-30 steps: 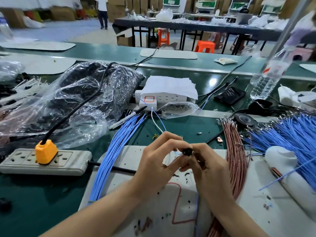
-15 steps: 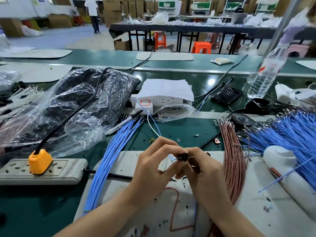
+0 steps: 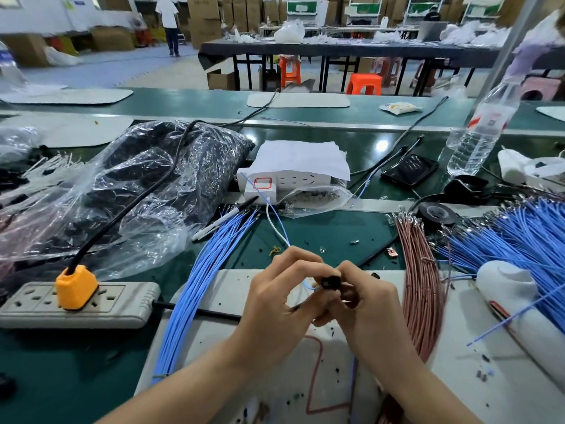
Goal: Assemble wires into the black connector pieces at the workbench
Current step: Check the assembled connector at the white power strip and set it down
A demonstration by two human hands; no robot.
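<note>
A small black connector piece (image 3: 330, 282) is held between both hands above the white work mat (image 3: 220, 289). My left hand (image 3: 275, 298) pinches it from the left with thumb and curled fingers. My right hand (image 3: 367, 304) grips it from the right. A thin blue wire (image 3: 309, 286) enters the connector on its left side, and a blue and a white wire (image 3: 275, 221) run from the hands toward the back. A bundle of blue wires (image 3: 195, 286) lies left of the hands, a bundle of brown wires (image 3: 419, 280) right of them.
A grey power strip (image 3: 122, 304) with an orange plug (image 3: 76, 287) lies at the left. A clear bag of black parts (image 3: 137, 191) sits behind it. More blue wires (image 3: 519, 240), a white tool (image 3: 507, 286), black tape (image 3: 437, 213), a phone (image 3: 409, 169) and a water bottle (image 3: 480, 139) are at the right.
Both hands stay together on the connector with only small finger movements. The view has tilted upward, so the hands sit a little lower in the frame.
</note>
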